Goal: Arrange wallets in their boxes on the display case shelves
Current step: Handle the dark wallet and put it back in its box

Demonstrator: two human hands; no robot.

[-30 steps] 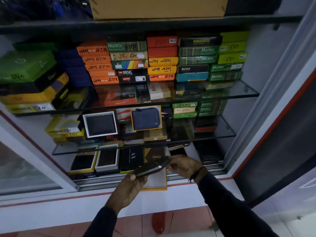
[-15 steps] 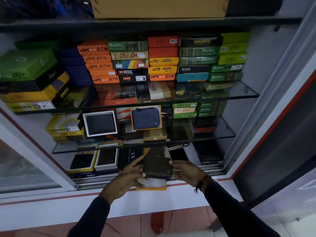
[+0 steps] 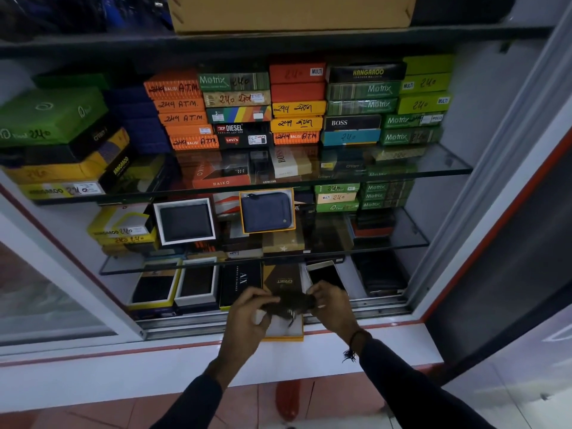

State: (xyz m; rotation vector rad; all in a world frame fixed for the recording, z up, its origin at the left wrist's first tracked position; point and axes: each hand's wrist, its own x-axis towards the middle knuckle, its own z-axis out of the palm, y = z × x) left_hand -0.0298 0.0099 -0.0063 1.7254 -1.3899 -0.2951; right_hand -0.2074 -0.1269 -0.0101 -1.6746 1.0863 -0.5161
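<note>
I hold the dark wallet [image 3: 291,301] between both hands, my left hand [image 3: 247,317] gripping its left end and my right hand [image 3: 332,301] pinching its right end, just above the open yellow-rimmed box [image 3: 286,331] at the front edge of the bottom shelf [image 3: 383,305]. The box overhangs the sliding-door track [image 3: 185,325]; pressing the wallet in unevenly could tip it off onto the floor. The wallet looks blurred, so a slip seems possible.

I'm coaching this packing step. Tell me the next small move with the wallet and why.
Probably lower the wallet flat into the open box just beneath it. Both the left hand and right hand grip it above the box's white inside, which looks empty and sits at the case's front edge.
</note>
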